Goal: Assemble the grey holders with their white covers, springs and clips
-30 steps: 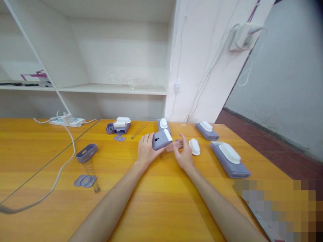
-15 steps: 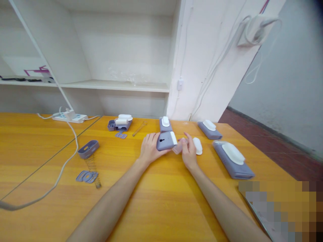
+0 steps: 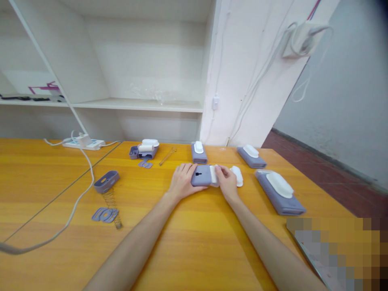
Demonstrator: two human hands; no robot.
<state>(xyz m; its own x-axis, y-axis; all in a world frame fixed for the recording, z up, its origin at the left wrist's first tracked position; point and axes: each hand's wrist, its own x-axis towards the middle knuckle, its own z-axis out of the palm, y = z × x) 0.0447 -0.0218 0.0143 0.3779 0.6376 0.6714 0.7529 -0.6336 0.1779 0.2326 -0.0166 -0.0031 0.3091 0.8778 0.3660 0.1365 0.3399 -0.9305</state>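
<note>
My left hand is closed around a grey-purple plastic case that has a black slot-shaped mark on its face. At the case's right end is a white part with a translucent plastic cover against it. The fingers of my right hand pinch this cover; whether it is fully seated, I cannot tell. Just beyond my right hand lies a white oval piece, partly hidden by the fingers. Behind the held case stands a similar grey-purple case topped with a white oval part.
Two more cases, one far and one nearer, lie on the right. To the left are a purple shell, a coil spring and flat purple plates. A power strip with a trailing cable lies at the back left.
My right hand has brought the translucent cover up against the case's right end. The case has turned more level and moved slightly right and down.
</note>
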